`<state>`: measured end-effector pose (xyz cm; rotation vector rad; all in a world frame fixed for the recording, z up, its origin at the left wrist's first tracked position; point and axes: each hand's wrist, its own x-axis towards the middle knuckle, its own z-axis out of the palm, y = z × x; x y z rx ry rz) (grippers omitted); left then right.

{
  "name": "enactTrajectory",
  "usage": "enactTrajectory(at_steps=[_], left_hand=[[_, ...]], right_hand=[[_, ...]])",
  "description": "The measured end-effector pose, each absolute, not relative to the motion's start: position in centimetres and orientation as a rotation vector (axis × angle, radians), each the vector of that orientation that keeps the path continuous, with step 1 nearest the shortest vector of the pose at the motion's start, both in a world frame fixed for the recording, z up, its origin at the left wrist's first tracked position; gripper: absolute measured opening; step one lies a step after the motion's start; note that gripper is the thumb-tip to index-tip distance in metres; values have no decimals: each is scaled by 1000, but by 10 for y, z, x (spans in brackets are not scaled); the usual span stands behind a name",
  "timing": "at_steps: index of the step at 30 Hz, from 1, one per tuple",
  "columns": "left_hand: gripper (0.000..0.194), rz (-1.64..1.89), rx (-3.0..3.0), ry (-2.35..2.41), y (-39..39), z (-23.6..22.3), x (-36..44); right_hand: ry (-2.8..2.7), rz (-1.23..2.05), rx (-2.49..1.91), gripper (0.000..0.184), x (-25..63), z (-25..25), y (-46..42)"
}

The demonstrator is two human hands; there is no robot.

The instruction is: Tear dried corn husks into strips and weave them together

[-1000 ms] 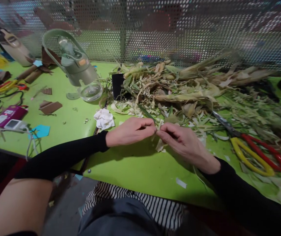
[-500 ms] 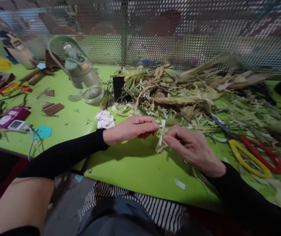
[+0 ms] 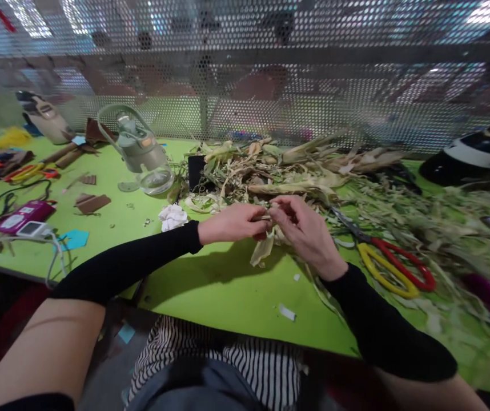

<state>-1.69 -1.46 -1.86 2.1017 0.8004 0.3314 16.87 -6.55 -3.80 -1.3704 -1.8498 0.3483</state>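
My left hand and my right hand meet above the green table, both pinched on a small bundle of dried corn husk. The husk's loose ends hang down between my hands toward the table. Both wrists wear black sleeves. Just behind my hands lies a big pile of corn husks and stalks. A crumpled white paper wad sits to the left of my left hand.
Red and yellow scissors lie to the right of my hands. A green-lidded water bottle lies at the back left, a black cup beside it. Cardboard scraps, cables and a pink device litter the left. A perforated metal screen closes the back.
My hands have risen slightly and come closer together on the husk bundle. The view has tilted up, showing more of the screen and the right side.
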Motion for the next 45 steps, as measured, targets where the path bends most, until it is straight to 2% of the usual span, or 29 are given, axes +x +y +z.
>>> enactTrajectory(at_steps=[10, 14, 19, 26, 31, 35, 40, 42, 45], left_hand=[[6, 544, 1581, 732, -22, -20, 6], [13, 535, 1409, 706, -26, -23, 9], [32, 514, 1719, 695, -31, -19, 6], [27, 565, 2058, 610, -33, -32, 1], [27, 563, 2276, 622, -33, -50, 3], [26, 539, 2357, 665, -24, -46, -1], [21, 790, 2013, 726, -18, -34, -6], [27, 751, 1811, 671, -19, -34, -6], [22, 644, 1541, 639, -19, -35, -4]], right_hand=[[-1405, 560, -1262, 28, 173, -39, -64], [-1365, 538, -1232, 29, 169, -39, -65], [-1394, 524, -1265, 34, 169, -40, -66], [-1431, 463, -1363, 25, 170, -32, -71], [-1491, 474, -1421, 27, 168, -40, -67], [-1452, 513, -1426, 31, 167, -47, -63], [-1392, 511, -1349, 34, 163, -43, -67], [-1415, 488, -1339, 31, 161, -40, -70], [-1435, 466, -1312, 27, 160, -39, -71]])
